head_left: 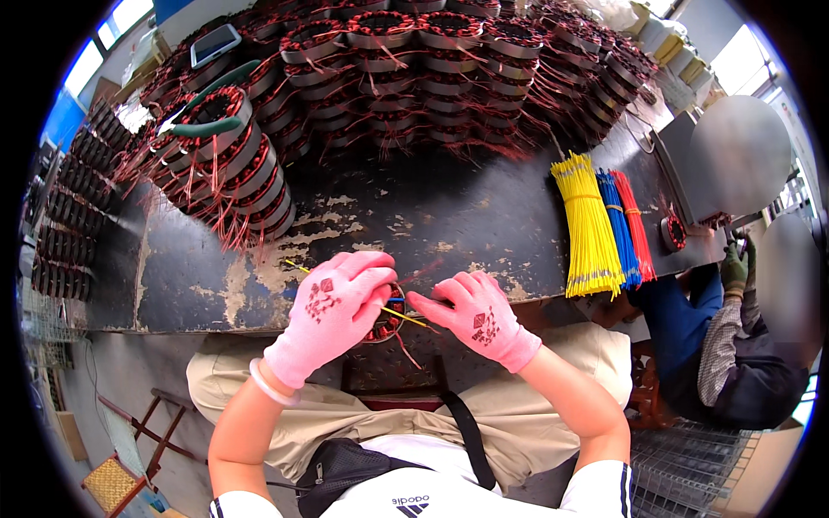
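My left hand, in a pink glove, is closed over the left side of a small wire-wound motor stator at the table's front edge. A thin yellow lead wire passes under its fingers, sticking out on both sides. A short blue piece shows at the stator. My right hand, also gloved in pink, is just right of the stator. Its fingers are curled with thumb and forefinger together near the copper-coloured wire end; what they pinch is too small to make out. Most of the stator is hidden by my left hand.
Stacked stators fill the table's back, with another stack at left. Bundles of yellow, blue and red wires lie right. One stator lies beyond them. A co-worker sits at right.
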Demonstrator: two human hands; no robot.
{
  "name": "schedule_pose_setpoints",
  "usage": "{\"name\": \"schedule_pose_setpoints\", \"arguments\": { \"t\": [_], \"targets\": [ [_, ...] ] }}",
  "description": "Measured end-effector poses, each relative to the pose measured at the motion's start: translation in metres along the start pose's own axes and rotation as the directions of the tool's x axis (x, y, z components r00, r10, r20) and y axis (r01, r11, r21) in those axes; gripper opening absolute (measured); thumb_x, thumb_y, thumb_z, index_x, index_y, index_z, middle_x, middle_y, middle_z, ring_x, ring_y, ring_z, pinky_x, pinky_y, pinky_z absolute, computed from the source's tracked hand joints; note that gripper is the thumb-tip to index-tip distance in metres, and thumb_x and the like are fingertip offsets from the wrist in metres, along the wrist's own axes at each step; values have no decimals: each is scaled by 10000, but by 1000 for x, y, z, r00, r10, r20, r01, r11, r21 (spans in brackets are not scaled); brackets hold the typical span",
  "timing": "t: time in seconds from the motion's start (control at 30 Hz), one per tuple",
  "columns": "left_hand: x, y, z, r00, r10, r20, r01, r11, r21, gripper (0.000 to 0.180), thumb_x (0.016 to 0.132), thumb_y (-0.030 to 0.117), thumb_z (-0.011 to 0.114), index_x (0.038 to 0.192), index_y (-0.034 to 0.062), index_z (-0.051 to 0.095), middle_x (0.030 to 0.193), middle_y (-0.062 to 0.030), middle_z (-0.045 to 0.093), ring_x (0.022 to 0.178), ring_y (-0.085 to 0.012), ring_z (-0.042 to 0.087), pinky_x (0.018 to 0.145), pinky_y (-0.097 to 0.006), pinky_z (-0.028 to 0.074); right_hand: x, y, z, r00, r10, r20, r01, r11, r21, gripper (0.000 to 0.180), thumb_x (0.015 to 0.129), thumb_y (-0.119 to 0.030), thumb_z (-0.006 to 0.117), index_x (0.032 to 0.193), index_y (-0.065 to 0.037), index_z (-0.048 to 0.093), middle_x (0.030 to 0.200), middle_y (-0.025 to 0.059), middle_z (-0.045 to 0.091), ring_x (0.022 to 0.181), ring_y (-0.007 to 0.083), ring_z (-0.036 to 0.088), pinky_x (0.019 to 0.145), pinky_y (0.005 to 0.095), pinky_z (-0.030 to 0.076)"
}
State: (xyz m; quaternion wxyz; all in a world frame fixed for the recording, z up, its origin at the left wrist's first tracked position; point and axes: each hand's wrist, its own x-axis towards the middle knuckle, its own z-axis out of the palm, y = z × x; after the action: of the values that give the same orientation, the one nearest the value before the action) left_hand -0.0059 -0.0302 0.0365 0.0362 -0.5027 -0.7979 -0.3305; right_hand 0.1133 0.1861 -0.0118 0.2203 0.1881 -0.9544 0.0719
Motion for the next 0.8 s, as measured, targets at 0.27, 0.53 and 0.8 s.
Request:
{"name": "schedule_pose_setpoints", "arguments": {
  "t": [0.27,0.53,0.8],
  "targets": [
    [3,3,39,999,-49,11,48,997,63,305,925,35,590,1224,62,644,1218,-130,658,1127,-350,614,983,-449,486,-3,9,-5,994,107,39,-112,975,194,405,857,-154,708,1247,-263,698,985,-10,607,910,210,611,798,370,499],
    [-4,4,37,989,-139,41,139,990,15,305,947,30,561,1241,42,641,1216,-146,649,1127,-361,595,1001,-447,462,-137,121,-114,371,810,-455,-901,433,35,252,947,-288,699,818,-72,708,806,149,694,746,346,686,638,437,518],
    [-3,1,44,996,-90,26,90,996,10,290,947,20,563,1225,34,647,1219,-132,649,1114,-342,604,990,-431,466,-256,197,-124,-4,918,-398,-999,-22,-41,461,954,-527,610,1099,-96,686,1134,150,693,1078,325,665,894,438,521]
  ]
}}
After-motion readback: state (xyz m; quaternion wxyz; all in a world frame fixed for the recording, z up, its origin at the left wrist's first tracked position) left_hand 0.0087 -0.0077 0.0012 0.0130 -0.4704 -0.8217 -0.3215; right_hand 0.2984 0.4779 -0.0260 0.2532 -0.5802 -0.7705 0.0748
